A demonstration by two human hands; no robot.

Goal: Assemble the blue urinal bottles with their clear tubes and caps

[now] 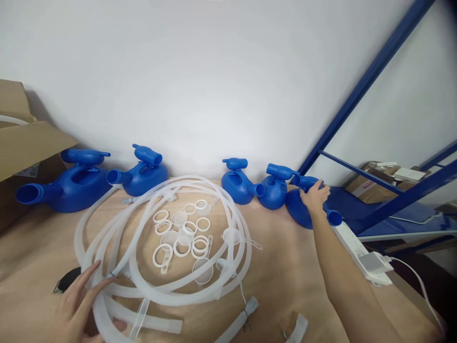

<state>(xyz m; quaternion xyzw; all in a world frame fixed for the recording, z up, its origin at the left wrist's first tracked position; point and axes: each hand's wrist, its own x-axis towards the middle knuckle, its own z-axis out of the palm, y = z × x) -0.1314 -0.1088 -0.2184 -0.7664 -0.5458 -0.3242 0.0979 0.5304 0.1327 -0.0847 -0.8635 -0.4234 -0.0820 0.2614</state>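
Observation:
My right hand (316, 196) reaches out to the rightmost blue plastic urinal bottle (298, 209), its fingers wrapped round the small blue piece (305, 181) on top. That bottle stands on the table, its wide mouth turned toward me. At the lower left, my left hand (80, 307) is beside coiled translucent hoses (157, 295). Its fingers are spread, and one hose passes in front of the thumb; whether the hand presses on the hose I cannot tell. White rings (203, 224) and clear caps with straps (203, 271) lie inside the coil.
More blue urinal bottles (76, 188) stand along the wall, each with a smaller blue piece on top. An open cardboard box (35, 143) is at the left. At the right are a white power strip (352, 245) with a plugged-in charger and a blue metal frame (371, 71). Tied hose ends (298, 328) lie in front.

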